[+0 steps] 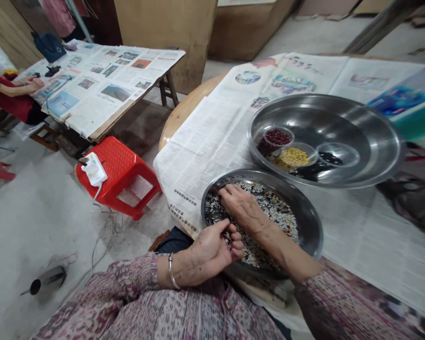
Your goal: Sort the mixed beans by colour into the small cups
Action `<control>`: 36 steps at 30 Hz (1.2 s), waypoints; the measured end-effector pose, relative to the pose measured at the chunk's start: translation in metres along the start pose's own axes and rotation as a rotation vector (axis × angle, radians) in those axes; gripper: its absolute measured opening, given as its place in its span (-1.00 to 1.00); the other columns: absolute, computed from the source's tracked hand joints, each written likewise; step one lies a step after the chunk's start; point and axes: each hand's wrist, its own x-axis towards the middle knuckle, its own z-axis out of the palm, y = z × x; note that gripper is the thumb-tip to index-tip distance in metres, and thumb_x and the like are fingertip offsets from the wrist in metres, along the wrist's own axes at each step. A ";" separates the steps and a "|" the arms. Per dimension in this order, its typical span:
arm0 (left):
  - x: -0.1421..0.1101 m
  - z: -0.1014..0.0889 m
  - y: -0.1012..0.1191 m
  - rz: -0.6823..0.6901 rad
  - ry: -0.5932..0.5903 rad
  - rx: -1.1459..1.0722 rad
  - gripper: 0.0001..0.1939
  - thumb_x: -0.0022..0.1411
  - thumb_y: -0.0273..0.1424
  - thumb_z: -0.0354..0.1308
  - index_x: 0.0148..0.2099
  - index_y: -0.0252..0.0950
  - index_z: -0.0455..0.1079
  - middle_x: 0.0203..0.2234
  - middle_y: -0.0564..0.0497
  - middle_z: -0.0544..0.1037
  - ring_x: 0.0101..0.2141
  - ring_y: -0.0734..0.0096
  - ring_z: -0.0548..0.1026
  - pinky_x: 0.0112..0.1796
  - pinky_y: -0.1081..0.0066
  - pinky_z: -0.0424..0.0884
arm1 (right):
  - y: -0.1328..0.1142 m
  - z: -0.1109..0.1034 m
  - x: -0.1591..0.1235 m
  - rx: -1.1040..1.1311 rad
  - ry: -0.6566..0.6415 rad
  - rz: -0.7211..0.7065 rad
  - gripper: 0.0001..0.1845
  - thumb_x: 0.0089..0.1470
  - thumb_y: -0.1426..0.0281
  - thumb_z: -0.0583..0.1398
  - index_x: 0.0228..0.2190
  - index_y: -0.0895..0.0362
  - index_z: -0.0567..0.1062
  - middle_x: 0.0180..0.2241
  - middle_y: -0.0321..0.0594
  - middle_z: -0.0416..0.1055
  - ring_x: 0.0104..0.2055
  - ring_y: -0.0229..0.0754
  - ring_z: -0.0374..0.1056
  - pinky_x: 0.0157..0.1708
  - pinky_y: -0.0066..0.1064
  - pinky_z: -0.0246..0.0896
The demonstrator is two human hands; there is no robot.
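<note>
Even, muted light — glare on the large basin (375,137) — edges stretched, soft.

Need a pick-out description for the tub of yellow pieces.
On the newspaper-covered table, go past the smaller steel basin of mixed grains to the larger steel basin. Of its three clear tubs, take the middle one. It alone holds yellow pieces; its neighbours hold dark red pieces and black pieces.

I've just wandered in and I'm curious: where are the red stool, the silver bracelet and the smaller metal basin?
Red stool (122,158): head view, on its seat.
Silver bracelet (171,272): head view, on its band.
Smaller metal basin (309,226): head view, on its bare inner wall.
</note>
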 end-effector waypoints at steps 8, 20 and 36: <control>0.015 0.016 -0.002 0.145 0.074 -0.124 -0.63 0.45 -0.42 -0.17 -0.33 -0.44 0.38 -0.47 -0.06 0.43 -0.45 0.47 0.43 -0.36 0.48 0.39 | 0.004 -0.052 -0.027 0.443 0.127 0.251 -0.85 0.04 0.37 0.16 -0.36 0.07 0.55 -0.40 -0.27 0.55 -0.43 -0.23 0.41 -0.39 -0.41 0.29; 0.007 0.008 0.007 -0.032 0.004 -0.058 -0.65 0.42 -0.35 -0.09 -0.46 -0.30 0.12 -0.63 0.19 0.06 -0.67 0.66 0.00 -0.64 0.65 -0.10 | 0.020 -0.008 -0.043 0.265 0.150 0.203 -0.56 0.15 0.07 0.16 -0.14 0.16 0.51 -0.26 -0.04 0.45 -0.22 -0.05 0.39 -0.20 -0.21 0.33; 0.000 0.002 0.003 -0.049 -0.044 -0.044 -0.69 0.39 -0.36 -0.03 -0.45 -0.29 0.12 -0.61 0.19 0.08 -0.65 0.66 0.04 -0.62 0.64 -0.05 | 0.017 0.009 -0.005 0.229 0.203 0.219 -0.76 0.13 0.37 0.10 -0.24 0.18 0.53 -0.22 -0.02 0.48 -0.15 -0.03 0.37 -0.08 -0.19 0.29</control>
